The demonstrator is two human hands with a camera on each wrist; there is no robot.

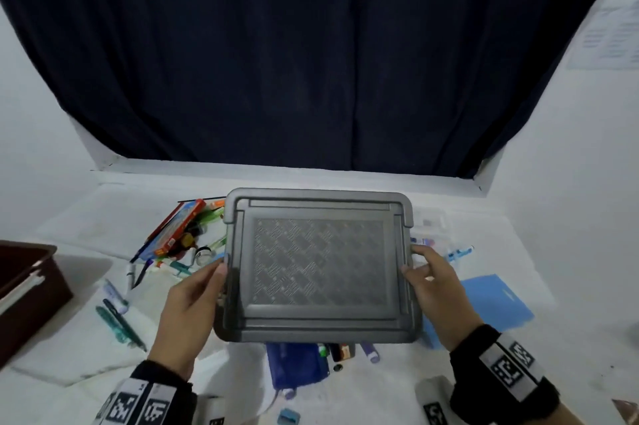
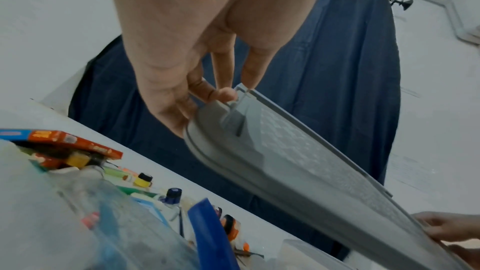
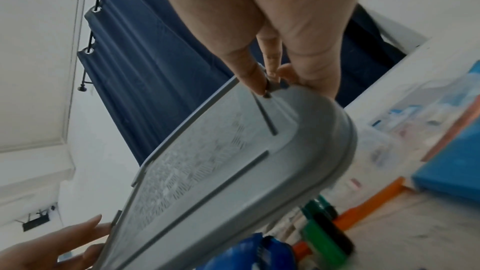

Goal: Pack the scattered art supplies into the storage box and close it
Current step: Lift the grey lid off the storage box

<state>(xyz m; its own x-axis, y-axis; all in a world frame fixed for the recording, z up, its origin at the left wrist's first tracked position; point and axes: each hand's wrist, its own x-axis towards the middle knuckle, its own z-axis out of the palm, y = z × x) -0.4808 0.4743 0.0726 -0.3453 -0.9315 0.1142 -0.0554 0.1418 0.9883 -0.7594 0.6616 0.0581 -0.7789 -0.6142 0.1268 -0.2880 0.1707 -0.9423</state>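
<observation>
Overhead, both hands grip grey lid [image 1: 318, 265], unlabelled

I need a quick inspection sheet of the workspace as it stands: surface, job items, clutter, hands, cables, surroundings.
Surface: white table, partly covered by supplies.
Job's things: grey lid held in the air, tilted, above the table; pens and markers scattered at left; red crayon box at back left; blue pouch below the lid's near edge; blue folder at right.
Clutter: dark brown bin at far left.
Hands: left hand grips the lid's left edge; right hand grips its right edge.
Cables: nothing seen.
Surroundings: dark blue curtain behind, white walls.
</observation>
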